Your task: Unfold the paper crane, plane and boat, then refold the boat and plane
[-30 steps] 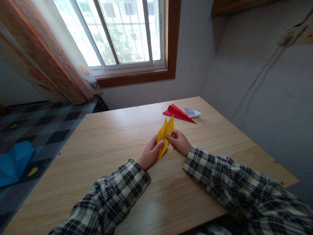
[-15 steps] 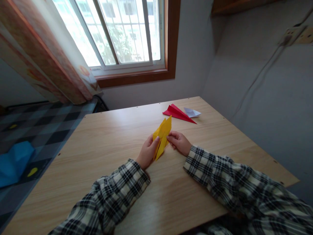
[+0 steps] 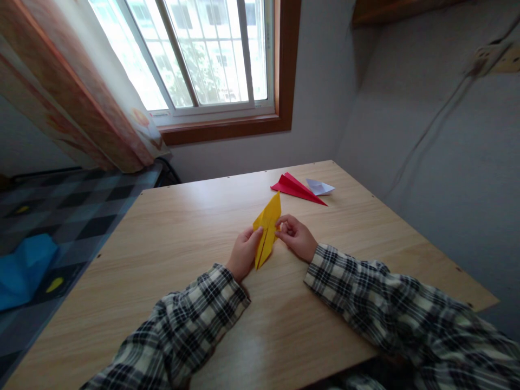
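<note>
A folded piece of yellow paper [image 3: 268, 225] is held up over the table, its top end pointed and a dark slit running down its lower half. My left hand [image 3: 244, 250] grips its left side, thumb on the near face and the other fingers hidden behind. At its right edge is my right hand [image 3: 298, 238], thumb and index finger curled in close against a small yellow part there. Beyond the hands, a red paper plane [image 3: 296, 188] lies on the wooden table [image 3: 182, 227], with a small white paper boat [image 3: 320, 187] just to its right.
To the left, lower than the tabletop, a blue folded paper [image 3: 26, 268] rests on a checked cloth [image 3: 77, 216]. A window [image 3: 211, 59] with a curtain [image 3: 85, 86] is behind the table. A cable [image 3: 422, 135] hangs from a wall socket at right.
The two upper points of the yellow paper have come together into one, and its lower flaps lie closer together. My right fingers have shifted slightly at its right edge. My left hand keeps its hold.
</note>
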### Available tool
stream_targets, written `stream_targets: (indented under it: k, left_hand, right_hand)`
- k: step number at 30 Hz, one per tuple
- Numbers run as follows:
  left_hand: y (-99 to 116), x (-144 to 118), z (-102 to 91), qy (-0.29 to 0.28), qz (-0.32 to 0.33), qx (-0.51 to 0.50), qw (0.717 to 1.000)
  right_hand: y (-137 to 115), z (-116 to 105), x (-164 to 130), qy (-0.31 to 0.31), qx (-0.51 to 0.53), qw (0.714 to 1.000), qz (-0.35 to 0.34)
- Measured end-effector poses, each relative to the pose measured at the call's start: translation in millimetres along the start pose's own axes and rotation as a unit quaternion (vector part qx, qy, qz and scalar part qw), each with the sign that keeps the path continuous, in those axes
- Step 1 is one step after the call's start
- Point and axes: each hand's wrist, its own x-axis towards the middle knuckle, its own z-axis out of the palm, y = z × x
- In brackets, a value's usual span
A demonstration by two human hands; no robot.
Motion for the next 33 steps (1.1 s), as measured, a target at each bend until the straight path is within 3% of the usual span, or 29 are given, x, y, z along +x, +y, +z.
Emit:
stream_targets:
  k: [19, 33]
  left_hand:
    - [2.2, -1.4, -1.2, 0.013, -0.003, 0.02, 1.0]
    - [7.3, -3.9, 3.0, -0.018, 0.01, 0.045, 0.999]
  right_hand:
    - [0.6, -1.0, 0.3, -0.03, -0.014, 0.999, 0.019]
    - [3.6, -2.5, 1.3, -0.07, -0.036, 0.997, 0.014]
